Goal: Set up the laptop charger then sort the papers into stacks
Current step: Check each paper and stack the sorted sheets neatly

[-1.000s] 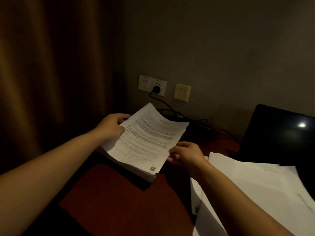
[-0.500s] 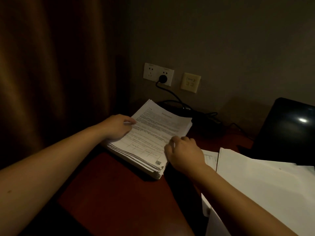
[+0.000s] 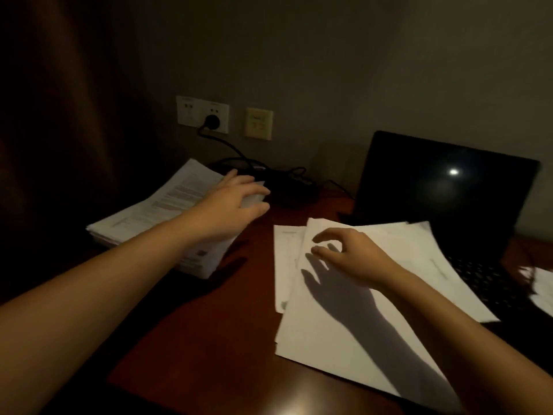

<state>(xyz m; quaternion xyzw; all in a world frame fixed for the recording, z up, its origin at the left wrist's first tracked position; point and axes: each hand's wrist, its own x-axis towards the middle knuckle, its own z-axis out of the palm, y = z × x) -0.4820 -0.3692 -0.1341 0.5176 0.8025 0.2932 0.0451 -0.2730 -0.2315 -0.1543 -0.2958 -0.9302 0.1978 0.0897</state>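
- White stack (image 3: 155, 211) at ten o'clock: left hand (image 3: 233, 205) lies spread on it, likely steadying.
- Right hand (image 3: 350, 259), loosely curled, empty, hovers over loose sheets (image 3: 314, 339) at three o'clock.

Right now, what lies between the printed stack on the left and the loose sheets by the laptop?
Head view: only a bare strip of the desk separates the printed stack from the loose sheets; an arm's shadow falls across it.

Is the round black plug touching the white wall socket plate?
Touching. The head view shows the round black plug seated in the right half of the white wall socket plate, with its black cable hanging below.
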